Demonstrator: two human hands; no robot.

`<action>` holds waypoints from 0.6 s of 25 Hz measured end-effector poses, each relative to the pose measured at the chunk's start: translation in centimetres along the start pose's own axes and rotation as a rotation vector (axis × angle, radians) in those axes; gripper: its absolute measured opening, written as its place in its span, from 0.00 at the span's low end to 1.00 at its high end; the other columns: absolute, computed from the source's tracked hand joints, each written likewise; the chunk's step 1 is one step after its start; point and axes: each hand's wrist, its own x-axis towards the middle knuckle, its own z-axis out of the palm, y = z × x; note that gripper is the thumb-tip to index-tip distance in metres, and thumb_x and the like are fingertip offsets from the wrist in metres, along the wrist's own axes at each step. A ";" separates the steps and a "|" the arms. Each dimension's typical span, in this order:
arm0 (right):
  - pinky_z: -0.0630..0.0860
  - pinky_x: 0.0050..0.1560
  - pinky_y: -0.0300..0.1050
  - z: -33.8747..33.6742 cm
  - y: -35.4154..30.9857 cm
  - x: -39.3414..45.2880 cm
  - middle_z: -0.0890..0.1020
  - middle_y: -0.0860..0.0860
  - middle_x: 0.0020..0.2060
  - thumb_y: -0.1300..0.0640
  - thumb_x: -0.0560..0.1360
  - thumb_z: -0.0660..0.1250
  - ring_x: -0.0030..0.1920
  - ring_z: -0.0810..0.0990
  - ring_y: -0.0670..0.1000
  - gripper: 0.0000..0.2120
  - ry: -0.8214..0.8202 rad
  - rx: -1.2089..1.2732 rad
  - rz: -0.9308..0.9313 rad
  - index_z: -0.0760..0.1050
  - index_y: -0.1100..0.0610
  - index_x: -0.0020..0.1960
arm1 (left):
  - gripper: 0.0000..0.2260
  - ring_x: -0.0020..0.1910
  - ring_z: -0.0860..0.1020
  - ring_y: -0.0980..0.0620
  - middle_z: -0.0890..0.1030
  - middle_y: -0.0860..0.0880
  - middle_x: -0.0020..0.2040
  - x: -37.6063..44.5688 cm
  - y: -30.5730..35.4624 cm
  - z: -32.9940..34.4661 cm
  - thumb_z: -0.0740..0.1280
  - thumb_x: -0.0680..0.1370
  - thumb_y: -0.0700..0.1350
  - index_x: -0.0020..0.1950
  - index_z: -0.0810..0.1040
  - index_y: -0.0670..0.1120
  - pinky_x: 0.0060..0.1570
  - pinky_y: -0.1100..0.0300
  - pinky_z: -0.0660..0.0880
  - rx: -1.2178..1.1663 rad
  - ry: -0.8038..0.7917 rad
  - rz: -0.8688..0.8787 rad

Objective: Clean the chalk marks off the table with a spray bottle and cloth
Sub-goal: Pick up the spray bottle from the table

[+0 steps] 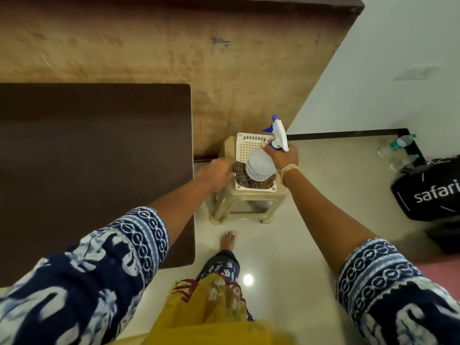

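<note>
A white spray bottle [261, 165] with a blue nozzle and trigger hangs tilted just above a beige plastic stool [239, 202]. My right hand [282, 155] grips it by the neck. A dark checked cloth [242, 176] lies on the stool's white lattice top, partly under the bottle. My left hand [219, 173] is at the cloth's left edge, fingers curled onto it. The dark brown table [94, 158] fills the left of the view; no chalk marks show on it.
A tan wooden panel [174, 46] rises behind the table and stool. A black bag [433, 190] and clear water bottles [398, 145] sit on the glossy floor at right. My bare foot [227, 240] stands in front of the stool.
</note>
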 end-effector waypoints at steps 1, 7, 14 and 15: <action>0.77 0.48 0.46 -0.4 0.2 1.7 0.83 0.53 0.45 0.52 0.65 0.79 0.47 0.81 0.53 0.19 0.001 -0.021 0.000 0.81 0.58 0.52 | 0.19 0.63 0.74 0.42 0.75 0.42 0.65 1.7 0.5 0.2 0.63 0.80 0.47 0.70 0.68 0.44 0.58 0.46 0.74 0.001 -0.005 -0.006; 0.76 0.46 0.45 -0.1 1.4 11.4 0.82 0.53 0.46 0.54 0.65 0.80 0.45 0.79 0.52 0.20 -0.067 -0.138 0.027 0.81 0.59 0.54 | 0.20 0.63 0.74 0.41 0.75 0.41 0.66 10.5 1.6 1.6 0.63 0.80 0.46 0.71 0.67 0.44 0.57 0.50 0.73 -0.018 -0.027 -0.098; 0.74 0.47 0.44 3.5 6.0 20.8 0.81 0.55 0.46 0.58 0.66 0.79 0.45 0.77 0.53 0.21 -0.174 -0.306 0.032 0.80 0.61 0.57 | 0.19 0.65 0.73 0.41 0.75 0.39 0.66 16.8 -0.7 4.8 0.62 0.80 0.44 0.70 0.69 0.41 0.61 0.51 0.69 -0.100 0.024 -0.186; 0.77 0.50 0.47 4.0 6.9 21.7 0.81 0.55 0.45 0.58 0.66 0.79 0.45 0.78 0.54 0.20 -0.176 -0.303 0.043 0.80 0.61 0.57 | 0.19 0.64 0.73 0.41 0.75 0.39 0.65 17.2 -1.4 5.4 0.62 0.80 0.45 0.70 0.69 0.41 0.60 0.50 0.70 -0.100 0.022 -0.203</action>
